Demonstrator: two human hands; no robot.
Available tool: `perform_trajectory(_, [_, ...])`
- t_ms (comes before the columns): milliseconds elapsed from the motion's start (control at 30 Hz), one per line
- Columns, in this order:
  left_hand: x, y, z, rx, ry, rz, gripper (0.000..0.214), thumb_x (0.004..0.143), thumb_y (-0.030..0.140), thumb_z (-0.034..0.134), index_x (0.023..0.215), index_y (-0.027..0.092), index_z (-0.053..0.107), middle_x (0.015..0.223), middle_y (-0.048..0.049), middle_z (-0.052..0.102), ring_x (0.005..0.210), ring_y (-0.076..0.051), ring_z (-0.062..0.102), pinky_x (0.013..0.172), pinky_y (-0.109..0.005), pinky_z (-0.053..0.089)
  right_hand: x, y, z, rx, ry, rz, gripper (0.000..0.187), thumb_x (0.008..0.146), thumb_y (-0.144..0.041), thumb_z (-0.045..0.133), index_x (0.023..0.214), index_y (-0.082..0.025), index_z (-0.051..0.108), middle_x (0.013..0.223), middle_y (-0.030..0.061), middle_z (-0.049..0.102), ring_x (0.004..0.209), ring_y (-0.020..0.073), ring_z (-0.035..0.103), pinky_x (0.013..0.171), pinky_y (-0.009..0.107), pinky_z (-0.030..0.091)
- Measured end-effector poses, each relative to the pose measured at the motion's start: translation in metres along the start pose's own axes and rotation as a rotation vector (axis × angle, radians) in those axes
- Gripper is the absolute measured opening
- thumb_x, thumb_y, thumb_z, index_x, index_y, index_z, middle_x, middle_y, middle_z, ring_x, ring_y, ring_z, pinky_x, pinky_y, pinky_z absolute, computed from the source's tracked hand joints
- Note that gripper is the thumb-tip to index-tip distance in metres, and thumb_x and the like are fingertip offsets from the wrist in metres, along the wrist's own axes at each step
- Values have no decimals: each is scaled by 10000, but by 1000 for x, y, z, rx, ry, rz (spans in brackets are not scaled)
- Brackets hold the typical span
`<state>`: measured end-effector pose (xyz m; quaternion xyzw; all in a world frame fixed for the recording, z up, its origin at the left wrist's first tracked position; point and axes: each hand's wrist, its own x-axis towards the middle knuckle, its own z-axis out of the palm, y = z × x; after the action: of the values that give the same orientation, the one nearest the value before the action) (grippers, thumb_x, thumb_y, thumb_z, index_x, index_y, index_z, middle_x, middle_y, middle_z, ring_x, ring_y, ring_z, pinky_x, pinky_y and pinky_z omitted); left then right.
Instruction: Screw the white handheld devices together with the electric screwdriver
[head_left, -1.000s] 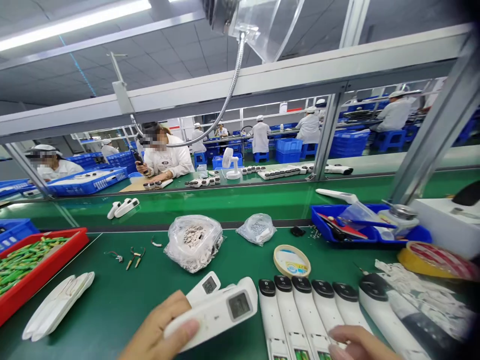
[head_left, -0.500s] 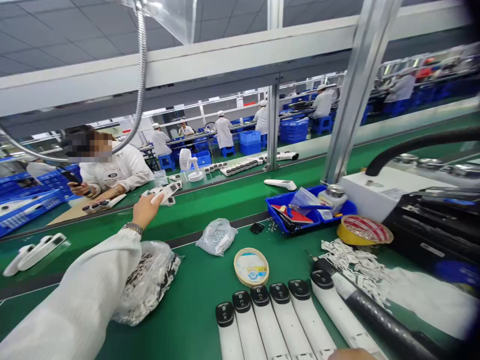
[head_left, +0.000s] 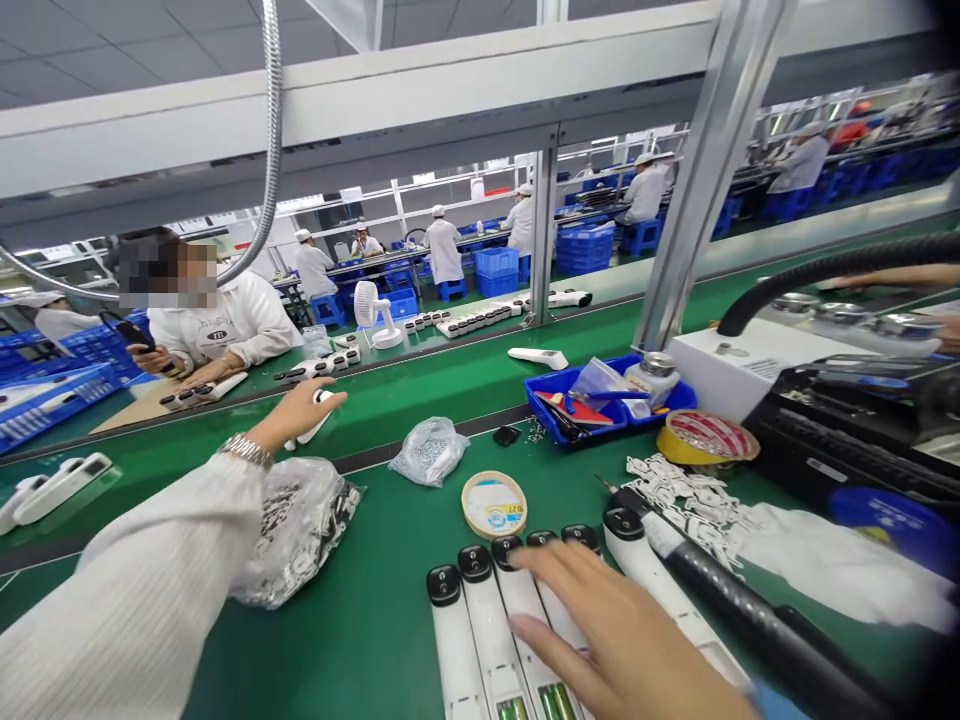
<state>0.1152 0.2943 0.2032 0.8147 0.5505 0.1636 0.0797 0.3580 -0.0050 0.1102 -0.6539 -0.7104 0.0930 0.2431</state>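
Observation:
My left hand [head_left: 298,412] reaches over the green conveyor belt, fingers stretched out, just above a white handheld device [head_left: 309,428] partly hidden beneath it. Whether the fingers still touch that device is hard to see. My right hand [head_left: 607,620], thumb and fingers apart, hovers over a row of white handheld devices with glossy black heads. The leftmost device [head_left: 454,640] lies uncovered, while my hand hides parts of others. Metallic green batteries [head_left: 556,702] show in open compartments at the near ends. A black electric screwdriver [head_left: 739,590] rests to the right of the row.
A bag of small parts [head_left: 304,530], a bag of screws [head_left: 429,452] and a tape roll [head_left: 471,514] lie on the bench. Farther back are a blue tray [head_left: 551,425], loose white pieces [head_left: 679,505] and a metal post [head_left: 694,200]. A co-worker [head_left: 247,315] sits across the belt.
My left hand has lowered the white device from above the belt and its fingers have straightened. My right hand has come up from the bottom edge over the row of devices.

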Motion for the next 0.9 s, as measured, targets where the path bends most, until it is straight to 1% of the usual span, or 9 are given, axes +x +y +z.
perform_trajectory(133, [-120, 38, 8, -76, -164, 268, 378, 862, 488, 507, 1195, 315, 554, 1252, 4, 579, 1118, -213, 560, 909, -311, 493, 42, -14, 14, -156, -88, -110, 445, 818, -381, 611, 1209, -182, 537, 1042, 124, 587, 978, 301, 529, 827, 459, 458])
perform_trajectory(200, [-183, 46, 34, -63, -188, 554, 376, 874, 446, 502, 1216, 295, 540, 1219, -43, 598, 1100, -211, 576, 927, -319, 491, 52, -14, 22, -170, -102, -147, 434, 787, -421, 647, 1147, -187, 585, 986, 114, 592, 947, 297, 532, 818, 451, 452])
perform_trajectory(267, [-230, 50, 68, -5, -114, 771, 454, 831, 478, 561, 1227, 257, 535, 1133, -82, 642, 992, -211, 631, 833, -283, 539, 55, -11, 27, -183, -114, -188, 390, 785, -434, 652, 1092, -196, 614, 954, 100, 596, 926, 281, 542, 795, 418, 463])
perform_trajectory(300, [-245, 51, 85, 32, -26, 793, 423, 829, 486, 566, 1190, 265, 560, 1051, -72, 672, 876, -188, 661, 732, -244, 560, 56, -10, 29, -190, -118, -207, 366, 795, -428, 645, 1076, -196, 619, 948, 96, 597, 923, 273, 548, 785, 401, 468])
perform_trajectory(333, [-255, 51, 99, 73, 79, 772, 378, 837, 484, 559, 1158, 285, 577, 1008, -62, 684, 817, -176, 666, 642, -223, 559, 56, -9, 30, -199, -121, -224, 345, 808, -418, 634, 1068, -192, 618, 948, 94, 599, 924, 267, 552, 778, 389, 473])
perform_trajectory(467, [-264, 48, 136, 212, 345, 820, 437, 819, 577, 529, 1156, 303, 579, 1086, -53, 672, 893, -208, 644, 715, -294, 560, 57, -7, 31, -256, -125, -282, 287, 853, -376, 587, 1055, -172, 597, 972, 97, 597, 907, 261, 573, 744, 385, 490])
perform_trajectory(633, [-267, 38, 158, 214, 593, 608, 116, 866, 345, 535, 828, 305, 637, 947, -17, 694, 826, -179, 640, 727, -289, 531, 59, -13, 33, -337, -121, -301, 228, 860, -360, 578, 985, -168, 585, 970, 104, 593, 859, 264, 597, 665, 379, 504])
perform_trajectory(800, [-278, 15, 153, 320, 486, 617, 190, 873, 354, 480, 939, 245, 622, 960, -72, 707, 683, -176, 659, 655, -267, 552, 60, -27, 37, -379, -176, -290, 276, 865, -416, 556, 960, -158, 583, 1004, 124, 602, 890, 278, 607, 673, 384, 506])
perform_trajectory(900, [-288, -1, 140, 434, 398, 602, 297, 876, 180, 429, 1136, 192, 574, 979, -91, 715, 729, -171, 689, 604, -203, 552, 60, -39, 38, -402, -229, -254, 295, 887, -439, 510, 940, -157, 577, 920, 104, 634, 869, 275, 617, 695, 395, 501])
